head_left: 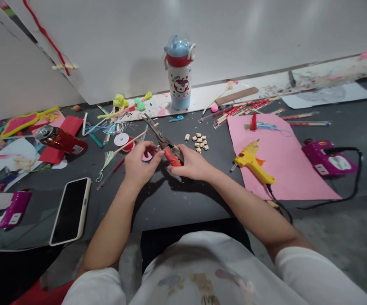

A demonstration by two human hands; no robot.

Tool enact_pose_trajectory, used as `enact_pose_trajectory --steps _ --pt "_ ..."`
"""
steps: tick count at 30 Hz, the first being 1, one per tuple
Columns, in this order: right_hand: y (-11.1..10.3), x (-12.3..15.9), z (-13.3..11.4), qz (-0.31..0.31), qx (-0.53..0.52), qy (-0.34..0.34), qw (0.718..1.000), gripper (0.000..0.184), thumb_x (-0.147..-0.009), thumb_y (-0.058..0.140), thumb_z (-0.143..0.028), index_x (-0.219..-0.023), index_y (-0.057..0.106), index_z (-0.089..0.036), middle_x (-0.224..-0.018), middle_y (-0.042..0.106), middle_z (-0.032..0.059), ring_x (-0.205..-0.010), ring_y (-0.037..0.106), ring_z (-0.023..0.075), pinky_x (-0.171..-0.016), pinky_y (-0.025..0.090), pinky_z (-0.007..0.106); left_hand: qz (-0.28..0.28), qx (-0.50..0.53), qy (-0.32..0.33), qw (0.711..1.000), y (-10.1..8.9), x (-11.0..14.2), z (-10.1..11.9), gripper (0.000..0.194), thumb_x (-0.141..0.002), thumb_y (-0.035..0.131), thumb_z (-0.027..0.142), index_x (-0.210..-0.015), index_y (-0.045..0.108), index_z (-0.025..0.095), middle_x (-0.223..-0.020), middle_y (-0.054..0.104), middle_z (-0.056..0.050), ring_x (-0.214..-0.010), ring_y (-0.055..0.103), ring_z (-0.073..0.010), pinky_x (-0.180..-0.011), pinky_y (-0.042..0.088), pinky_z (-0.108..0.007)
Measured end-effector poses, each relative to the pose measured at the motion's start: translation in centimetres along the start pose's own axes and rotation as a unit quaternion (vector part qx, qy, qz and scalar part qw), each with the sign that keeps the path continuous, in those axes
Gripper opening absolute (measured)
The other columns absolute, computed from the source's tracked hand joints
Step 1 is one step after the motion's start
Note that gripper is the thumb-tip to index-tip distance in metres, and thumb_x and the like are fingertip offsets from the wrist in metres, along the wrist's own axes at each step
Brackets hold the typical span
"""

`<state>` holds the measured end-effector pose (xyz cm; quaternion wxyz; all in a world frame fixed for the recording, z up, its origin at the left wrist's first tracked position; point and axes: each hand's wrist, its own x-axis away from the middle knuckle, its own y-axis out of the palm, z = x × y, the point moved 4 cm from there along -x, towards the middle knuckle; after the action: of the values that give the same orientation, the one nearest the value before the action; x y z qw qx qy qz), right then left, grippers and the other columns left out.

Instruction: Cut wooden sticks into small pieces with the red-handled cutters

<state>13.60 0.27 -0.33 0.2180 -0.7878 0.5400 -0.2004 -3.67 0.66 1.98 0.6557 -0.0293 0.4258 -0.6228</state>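
Note:
My right hand (pixel 192 163) is closed round the red handles of a pair of pliers (pixel 162 140), whose dark jaws point up and left over the dark table (pixel 170 203). My left hand (pixel 139 163) is pinched beside the jaws, its fingertips holding something small that I cannot make out. A thin wooden stick (pixel 132 142) lies just behind my left hand, next to a red and white spool of thread (pixel 123 140). Several small wooden pieces (pixel 199 142) lie in a cluster just beyond my right hand.
A yellow glue gun (pixel 253 163) lies on pink paper (pixel 282 169) at right, near a purple device (pixel 326 159) with a black cable. A phone (pixel 70 209) and red can (pixel 61 140) lie at left. A child's water bottle (pixel 179 72) stands at the back among sticks and scraps.

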Motion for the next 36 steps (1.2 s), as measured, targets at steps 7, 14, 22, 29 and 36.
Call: enact_pose_trajectory --steps 7,14,22,29,36 --pt "0.4 0.0 -0.1 -0.019 -0.047 -0.043 0.998 0.051 -0.064 0.064 -0.041 -0.106 0.051 -0.016 -0.090 0.063 0.0032 -0.072 0.057 0.0164 -0.063 0.043 0.028 -0.180 0.287 -0.128 0.932 3.6 1.1 -0.4 0.064 -0.070 0.071 0.047 -0.124 0.047 0.022 -0.128 0.057 -0.013 -0.111 0.060 -0.0247 -0.095 0.049 -0.039" --pt "0.6 0.0 0.0 -0.008 -0.055 -0.052 0.997 0.060 -0.064 0.065 -0.038 -0.118 0.050 -0.017 -0.098 0.063 0.0054 -0.079 0.060 0.0178 -0.069 0.046 0.030 -0.158 0.363 -0.134 0.908 4.3 1.2 -0.9 0.067 -0.063 0.078 0.041 -0.120 0.050 0.020 -0.125 0.059 -0.015 -0.109 0.061 -0.0257 -0.091 0.053 -0.040" --pt "0.9 -0.2 0.3 -0.005 -0.063 -0.059 0.996 0.061 -0.064 0.065 -0.039 -0.120 0.051 -0.018 -0.094 0.065 0.0039 -0.076 0.060 0.0168 -0.067 0.045 0.029 -0.149 0.351 -0.130 0.915 4.1 1.2 -1.0 0.061 -0.065 0.078 0.036 -0.118 0.053 0.019 -0.121 0.062 -0.014 -0.105 0.064 -0.0240 -0.089 0.055 -0.037" --pt "0.9 -0.2 0.3 -0.006 -0.060 -0.060 0.996 0.058 -0.065 0.065 -0.038 -0.117 0.052 -0.018 -0.092 0.066 0.0036 -0.074 0.060 0.0165 -0.065 0.045 0.028 -0.139 0.347 -0.125 0.919 4.0 1.2 -0.7 0.057 -0.066 0.078 0.035 -0.115 0.055 0.017 -0.116 0.065 -0.014 -0.100 0.066 -0.0222 -0.083 0.057 -0.032" --pt "1.2 -0.2 0.3 -0.016 -0.092 -0.049 0.994 0.056 -0.067 0.064 -0.038 -0.117 0.049 -0.018 -0.100 0.065 0.0053 -0.079 0.061 0.0173 -0.069 0.046 0.029 -0.152 0.311 -0.121 0.930 3.7 0.8 -0.5 0.060 -0.067 0.076 0.040 -0.116 0.053 0.017 -0.118 0.064 -0.015 -0.105 0.064 -0.0240 -0.088 0.055 -0.036"
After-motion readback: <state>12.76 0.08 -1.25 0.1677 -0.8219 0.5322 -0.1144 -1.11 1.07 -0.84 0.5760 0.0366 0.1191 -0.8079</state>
